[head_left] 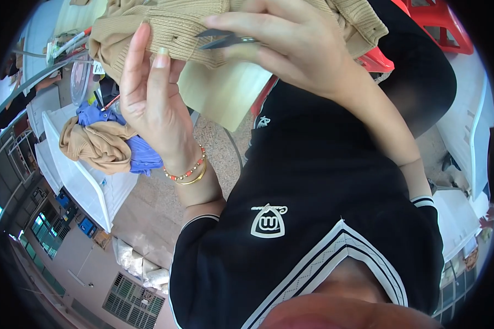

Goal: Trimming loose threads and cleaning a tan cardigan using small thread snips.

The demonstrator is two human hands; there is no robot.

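The right hand pinches small metal snips against a beige ribbed knit garment held up by the left hand's closed grip, above a white bin of beige and blue clothes.

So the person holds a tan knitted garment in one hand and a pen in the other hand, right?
Not a pen: the head view shows small metal snips in the right hand. The rest stands: the left hand holds the tan knitted garment.
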